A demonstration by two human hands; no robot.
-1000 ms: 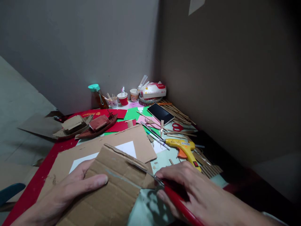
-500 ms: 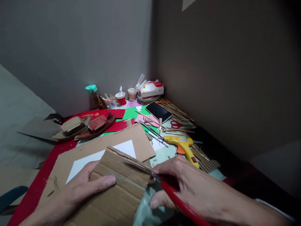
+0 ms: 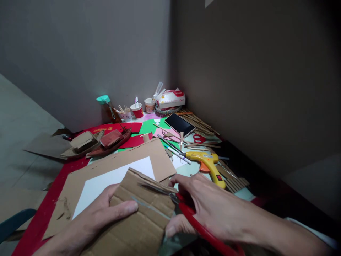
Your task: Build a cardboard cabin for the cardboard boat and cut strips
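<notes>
Cardboard piece (image 3: pixel 138 220) sits at the near edge of the cluttered table, left hand (image 3: pixel 98 217) gripping it, thumb pressed flat on top. Right hand (image 3: pixel 210 209) is wrapped around red-handled scissors (image 3: pixel 186 213), blades biting into its right edge, yellow glue gun (image 3: pixel 207 165) just behind.

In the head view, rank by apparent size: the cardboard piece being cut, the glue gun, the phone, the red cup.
1. Cardboard piece, though it lies nearest the camera.
2-3. Glue gun and phone: look alike, and the phone lies farther back, so unranked.
4. Red cup.
</notes>
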